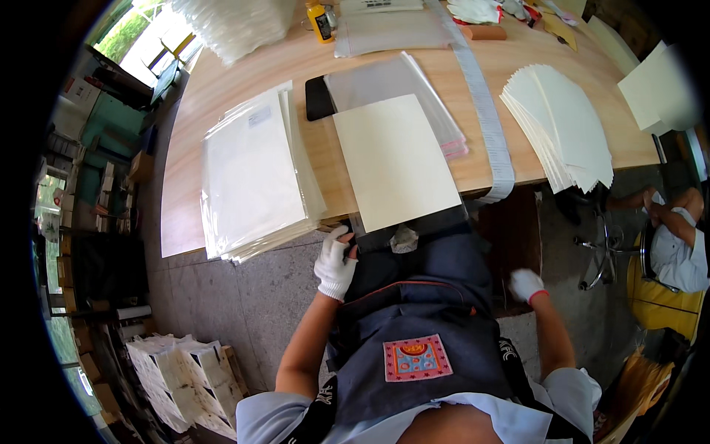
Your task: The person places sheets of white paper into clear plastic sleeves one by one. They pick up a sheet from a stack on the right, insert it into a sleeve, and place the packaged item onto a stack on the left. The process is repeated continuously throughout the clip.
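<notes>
Nearest the camera, a dark blue apron (421,311) with a small coloured square patch covers the person's lap, and both forearms come up beside it. The left hand (334,265), in a white glove, sits at the near table edge with its fingers curled onto the dark lower edge of a clear sleeve (403,235), pinching it just below the cream sheet (396,159). The right hand (526,285), also in a white glove, hangs off to the right below the table edge, away from the sheet and touching nothing; it looks loosely closed, but blur keeps me from telling for certain. The cream sheet lies flat on the wooden table (200,103), its lower end reaching over the near edge toward the apron. To its left, a thick stack of bagged white sheets (251,174) overhangs the table edge. Just behind the cream sheet lies a pile of clear plastic sleeves (396,81) beside a black flat thing. To the right runs a long white strip (484,103), and past it a fanned pile of cream sheets (558,122). At the far edge stands a yellow bottle (320,21). Another person's arm and white sleeve (677,255) show at far right.
</notes>
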Tool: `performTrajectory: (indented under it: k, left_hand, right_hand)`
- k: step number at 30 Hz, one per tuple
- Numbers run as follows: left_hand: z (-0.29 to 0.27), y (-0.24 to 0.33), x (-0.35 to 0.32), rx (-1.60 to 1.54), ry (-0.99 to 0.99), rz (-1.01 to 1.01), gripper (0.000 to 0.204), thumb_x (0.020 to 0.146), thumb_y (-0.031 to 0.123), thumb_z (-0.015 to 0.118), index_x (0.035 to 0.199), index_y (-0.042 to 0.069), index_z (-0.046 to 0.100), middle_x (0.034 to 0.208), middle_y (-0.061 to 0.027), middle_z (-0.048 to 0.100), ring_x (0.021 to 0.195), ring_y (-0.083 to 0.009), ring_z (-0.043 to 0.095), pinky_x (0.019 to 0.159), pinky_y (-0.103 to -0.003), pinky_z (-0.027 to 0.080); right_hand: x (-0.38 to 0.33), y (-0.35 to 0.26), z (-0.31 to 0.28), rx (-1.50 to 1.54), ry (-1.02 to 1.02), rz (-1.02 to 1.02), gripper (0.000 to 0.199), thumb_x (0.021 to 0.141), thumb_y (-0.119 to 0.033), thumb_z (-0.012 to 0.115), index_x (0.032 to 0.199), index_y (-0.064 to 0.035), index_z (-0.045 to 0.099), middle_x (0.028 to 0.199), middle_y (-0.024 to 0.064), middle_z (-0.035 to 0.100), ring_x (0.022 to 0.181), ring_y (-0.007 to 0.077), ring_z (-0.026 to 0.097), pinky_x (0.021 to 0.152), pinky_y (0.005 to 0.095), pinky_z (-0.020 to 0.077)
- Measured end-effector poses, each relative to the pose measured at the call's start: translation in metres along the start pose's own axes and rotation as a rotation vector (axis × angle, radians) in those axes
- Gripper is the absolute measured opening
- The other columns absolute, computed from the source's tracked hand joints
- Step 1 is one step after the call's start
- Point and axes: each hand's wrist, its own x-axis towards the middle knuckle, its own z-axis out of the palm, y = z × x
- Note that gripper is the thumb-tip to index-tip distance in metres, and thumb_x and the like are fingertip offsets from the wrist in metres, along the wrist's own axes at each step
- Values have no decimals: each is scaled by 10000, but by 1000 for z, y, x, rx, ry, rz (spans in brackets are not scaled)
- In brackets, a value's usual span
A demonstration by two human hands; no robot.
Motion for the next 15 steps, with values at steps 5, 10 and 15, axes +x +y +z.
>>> performTrajectory:
  k: [5, 10, 15]
  left_hand:
    - [12, 7, 23, 46, -38, 265, 254, 617, 86, 727, 809, 109, 563, 989, -42, 610, 735, -228, 603, 555, -341, 484]
    - [17, -4, 22, -140, -59, 129, 203, 663, 81, 716, 749, 89, 532, 769, -54, 598, 662, -242, 567, 527, -328, 443]
    - [31, 4, 13, -534, 8, -533, 153, 772, 53, 651, 740, 61, 502, 624, -4, 480, 548, -89, 478, 501, -271, 397]
  right_hand:
    - [7, -139, -136, 228, 1073, -543, 395, 590, -163, 718, 962, -145, 589, 1017, 49, 555, 918, 258, 546, 754, 381, 438]
    - [58, -153, -138, 382, 888, -663, 286, 619, -176, 723, 862, -101, 592, 860, 64, 574, 826, 253, 567, 683, 360, 445]
    - [70, -181, -119, 869, 845, -371, 201, 745, -209, 658, 737, -42, 545, 724, 118, 580, 658, 292, 577, 594, 368, 439]
